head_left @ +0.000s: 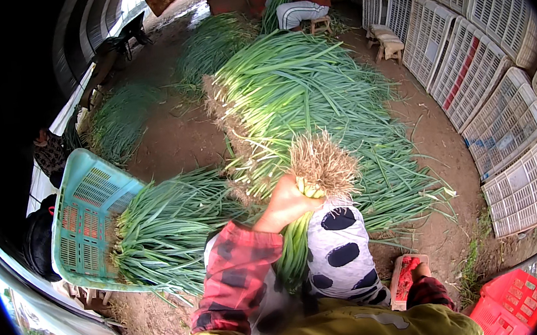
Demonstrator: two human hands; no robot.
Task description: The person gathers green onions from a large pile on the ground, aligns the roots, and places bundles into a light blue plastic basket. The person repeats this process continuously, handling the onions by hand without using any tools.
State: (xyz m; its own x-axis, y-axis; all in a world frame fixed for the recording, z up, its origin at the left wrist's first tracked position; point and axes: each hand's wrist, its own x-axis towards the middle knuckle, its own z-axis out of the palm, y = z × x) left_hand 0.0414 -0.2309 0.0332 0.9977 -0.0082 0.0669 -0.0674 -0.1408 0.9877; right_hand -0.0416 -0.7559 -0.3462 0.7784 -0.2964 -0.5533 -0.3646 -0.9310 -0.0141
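My left hand (pixel 287 202) grips a bunch of green onions (pixel 320 162) just below its pale, tangled roots, which point up and away from me. The bunch's green leaves (pixel 291 250) hang down between my knees, next to a white cloth with black spots (pixel 343 251). My right hand is hidden; only its red plaid cuff (pixel 426 289) shows low at the right, beside a small red and white object (pixel 406 280). A big heap of green onions (pixel 313 91) lies on the dirt floor straight ahead.
A teal plastic crate (pixel 84 219) tipped on its side holds another pile of green onions (pixel 170 227) at my left. White crates (pixel 482 79) are stacked along the right. A red crate (pixel 509 306) sits at lower right. A seated person (pixel 300 0) works at the far end near small wooden stools (pixel 388 40).
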